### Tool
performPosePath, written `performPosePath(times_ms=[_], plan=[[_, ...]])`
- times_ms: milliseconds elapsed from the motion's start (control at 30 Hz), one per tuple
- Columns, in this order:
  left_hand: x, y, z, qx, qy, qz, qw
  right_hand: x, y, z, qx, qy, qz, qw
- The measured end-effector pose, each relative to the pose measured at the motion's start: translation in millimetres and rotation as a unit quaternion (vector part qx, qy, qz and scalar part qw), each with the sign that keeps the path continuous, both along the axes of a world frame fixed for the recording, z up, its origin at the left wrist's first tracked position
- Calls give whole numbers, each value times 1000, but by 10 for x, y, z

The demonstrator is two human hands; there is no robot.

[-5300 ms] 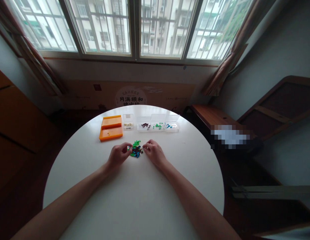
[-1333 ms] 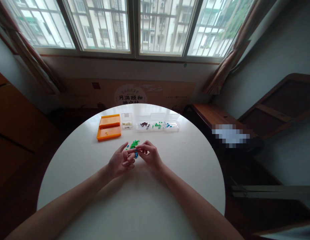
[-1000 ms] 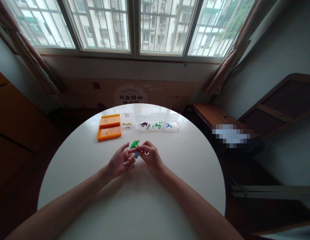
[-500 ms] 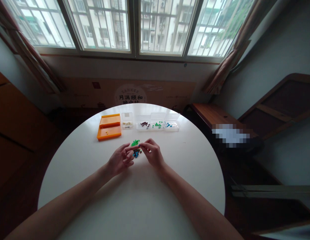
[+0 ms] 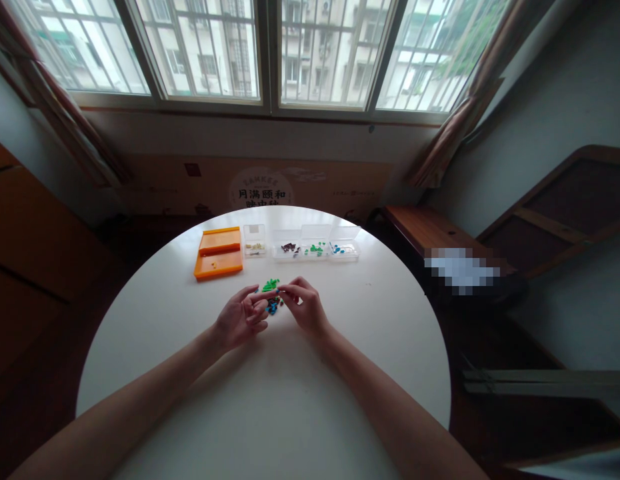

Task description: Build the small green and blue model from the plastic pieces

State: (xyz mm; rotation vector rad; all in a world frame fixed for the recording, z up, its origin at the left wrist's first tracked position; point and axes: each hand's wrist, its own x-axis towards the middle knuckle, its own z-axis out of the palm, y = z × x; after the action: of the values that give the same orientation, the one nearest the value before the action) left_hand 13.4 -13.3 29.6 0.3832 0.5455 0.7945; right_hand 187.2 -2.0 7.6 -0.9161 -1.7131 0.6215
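Observation:
My left hand is palm up above the white table, its index finger stretched out, the thumb apart and the other fingers loosely curled. At the tip of that index finger is a tiny blue piece, pinched by the thumb and fingers of my right hand. The piece is too small for me to make out its kind. Just beyond my hands lies a pile of bright green pieces. Blue and dark pieces lie in a second pile, partly hidden by my left fingers.
An orange two-level tray with a few yellowish bits stands at the back left of the round white table. Beside it is a small clear box with pale pieces. A clear compartment box holds dark, green and blue pieces.
Both hands stay in nearly the same place, fingertips together at the blue piece. Only very slight finger movement shows.

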Motion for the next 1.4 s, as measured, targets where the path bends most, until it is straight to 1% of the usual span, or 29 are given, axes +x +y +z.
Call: performPosePath(times_ms=[300, 500, 867, 1400], plan=[[-9, 0, 1, -1, -34, 17, 999, 6, 14, -15, -13, 8, -11, 1000], [-1, -8, 10, -2, -40, 9, 999, -21, 5, -32, -31, 21, -14, 999], [5, -27, 31, -4, -42, -5, 999, -23, 10, -36, -28, 34, -13, 999], [17, -41, 65, -1, -36, -1, 999, -24, 6, -18, -28, 39, -11, 999]])
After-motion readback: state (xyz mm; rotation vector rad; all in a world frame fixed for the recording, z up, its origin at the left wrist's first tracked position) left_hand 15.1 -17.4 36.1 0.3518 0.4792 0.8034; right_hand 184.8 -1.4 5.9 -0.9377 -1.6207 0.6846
